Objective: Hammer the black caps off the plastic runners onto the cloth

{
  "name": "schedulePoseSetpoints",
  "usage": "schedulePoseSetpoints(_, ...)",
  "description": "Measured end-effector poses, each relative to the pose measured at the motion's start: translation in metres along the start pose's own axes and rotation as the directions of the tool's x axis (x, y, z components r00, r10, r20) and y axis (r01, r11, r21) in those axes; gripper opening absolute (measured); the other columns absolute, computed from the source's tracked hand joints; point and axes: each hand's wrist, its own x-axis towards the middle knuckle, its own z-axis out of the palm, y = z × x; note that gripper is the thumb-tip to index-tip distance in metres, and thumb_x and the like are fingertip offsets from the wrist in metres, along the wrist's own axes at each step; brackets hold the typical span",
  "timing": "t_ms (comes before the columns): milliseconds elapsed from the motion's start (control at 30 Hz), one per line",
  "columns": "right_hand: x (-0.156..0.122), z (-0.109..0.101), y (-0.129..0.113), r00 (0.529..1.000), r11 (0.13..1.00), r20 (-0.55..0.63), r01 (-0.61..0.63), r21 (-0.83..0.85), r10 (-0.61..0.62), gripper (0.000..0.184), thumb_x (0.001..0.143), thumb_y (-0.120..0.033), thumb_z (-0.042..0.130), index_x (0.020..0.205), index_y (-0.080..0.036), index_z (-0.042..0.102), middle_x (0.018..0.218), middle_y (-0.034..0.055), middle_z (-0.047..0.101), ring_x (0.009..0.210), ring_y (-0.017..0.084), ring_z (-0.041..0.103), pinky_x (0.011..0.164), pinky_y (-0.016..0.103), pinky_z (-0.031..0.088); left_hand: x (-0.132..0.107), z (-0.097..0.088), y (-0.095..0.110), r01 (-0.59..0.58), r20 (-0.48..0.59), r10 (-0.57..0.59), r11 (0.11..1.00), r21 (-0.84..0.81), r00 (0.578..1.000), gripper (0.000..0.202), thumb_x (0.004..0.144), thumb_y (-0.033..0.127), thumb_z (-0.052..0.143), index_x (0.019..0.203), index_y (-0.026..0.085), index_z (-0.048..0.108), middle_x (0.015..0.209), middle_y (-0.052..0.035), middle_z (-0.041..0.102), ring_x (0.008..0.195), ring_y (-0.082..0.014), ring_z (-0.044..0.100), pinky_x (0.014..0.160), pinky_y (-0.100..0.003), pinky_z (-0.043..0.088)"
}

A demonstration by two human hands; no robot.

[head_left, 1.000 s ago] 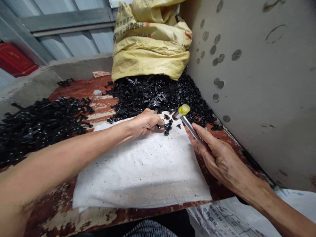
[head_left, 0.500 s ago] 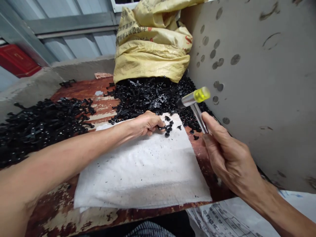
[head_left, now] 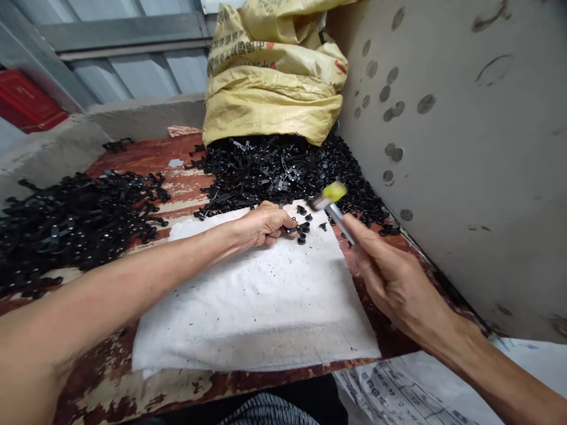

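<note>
My left hand (head_left: 260, 225) rests on the far edge of a white cloth (head_left: 252, 301), its fingers pinched on a small black plastic part (head_left: 298, 229). A few loose black pieces lie just beside it on the cloth. My right hand (head_left: 390, 277) grips the metal handle of a small hammer (head_left: 330, 199) with a yellow face. The hammer head is blurred and hangs low, just right of the black part.
A heap of black plastic parts (head_left: 283, 171) spills from a yellow sack (head_left: 272, 77) at the back. Another black pile (head_left: 71, 218) lies at the left on the worn red table (head_left: 146, 159). A grey spotted wall (head_left: 465, 147) stands close on the right. Printed paper (head_left: 398, 389) lies at the lower right.
The hammer rose up and to the right half a second ago, then came back down beside the black part. My left hand stayed pinched on the part.
</note>
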Motion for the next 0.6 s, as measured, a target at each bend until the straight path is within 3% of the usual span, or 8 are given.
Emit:
schedulePoseSetpoints(67,-0.001,0.001,0.0,0.998,1.0,-0.057,-0.008,-0.01,0.007,0.055,0.091,-0.017,0.044,0.145,-0.024,0.046,0.131,0.0089,0.064,0.118,0.029,0.061,0.101,0.049,0.048,0.001,0.0,-0.002,0.005,0.025,-0.005,1.0,0.0,1.0,0.026,0.075,0.004,0.062,0.057,0.016,0.048,0.054,-0.0067,0.065,0.031,-0.002,0.025,0.035,-0.021,0.012)
schedulePoseSetpoints(200,-0.003,0.006,0.006,0.993,0.998,0.118,-0.023,-0.065,0.03,0.057,0.089,-0.016,0.042,0.146,-0.022,0.045,0.13,0.0097,0.065,0.114,0.028,0.064,0.097,0.049,0.051,0.002,0.001,-0.004,-0.031,0.034,0.03,0.999,0.04,0.999,0.021,0.077,0.007,0.06,0.061,0.016,0.051,0.054,-0.0037,0.062,0.031,-0.0038,0.03,0.034,-0.02,0.014)
schedulePoseSetpoints(300,-0.004,0.007,0.009,0.993,0.997,0.102,-0.057,-0.059,0.063,0.055,0.09,-0.019,0.042,0.145,-0.017,0.046,0.136,0.014,0.06,0.119,0.031,0.061,0.098,0.05,0.048,0.003,0.001,-0.006,-0.06,0.049,0.055,0.993,0.106,0.997,0.019,0.079,0.013,0.06,0.062,0.017,0.051,0.055,-0.0027,0.06,0.032,-0.0051,0.033,0.034,-0.021,0.016)
schedulePoseSetpoints(433,-0.002,0.0,0.006,0.98,0.987,0.136,-0.155,0.047,0.147,0.047,0.091,-0.027,0.044,0.136,-0.02,0.055,0.117,0.0119,0.07,0.101,0.029,0.069,0.09,0.046,0.053,0.002,-0.005,-0.009,-0.168,0.051,0.161,0.973,0.16,0.986,0.024,0.081,0.021,0.058,0.061,0.021,0.044,0.046,0.0034,0.045,0.033,-0.0064,0.03,0.035,-0.022,0.014)
schedulePoseSetpoints(533,-0.001,-0.008,0.009,0.955,0.941,-0.017,-0.288,0.177,0.296,0.043,0.092,-0.035,0.046,0.131,-0.021,0.056,0.096,0.0076,0.071,0.076,0.021,0.068,0.069,0.034,0.057,-0.003,-0.012,-0.01,-0.275,0.12,0.253,0.932,0.236,0.96,0.021,0.079,0.018,0.057,0.061,0.02,0.046,0.047,0.0046,0.041,0.037,-0.0065,0.032,0.037,-0.022,0.017)
schedulePoseSetpoints(600,-0.001,-0.01,0.018,0.903,0.865,-0.026,-0.402,0.3,0.429,0.046,0.09,-0.04,0.048,0.131,-0.02,0.054,0.071,0.0001,0.061,0.049,0.014,0.056,0.045,0.027,0.05,-0.006,-0.015,-0.01,-0.329,0.194,0.278,0.889,0.32,0.941,0.016,0.077,0.017,0.058,0.063,0.018,0.051,0.05,0.0034,0.046,0.042,-0.0075,0.038,0.041,-0.021,0.023)
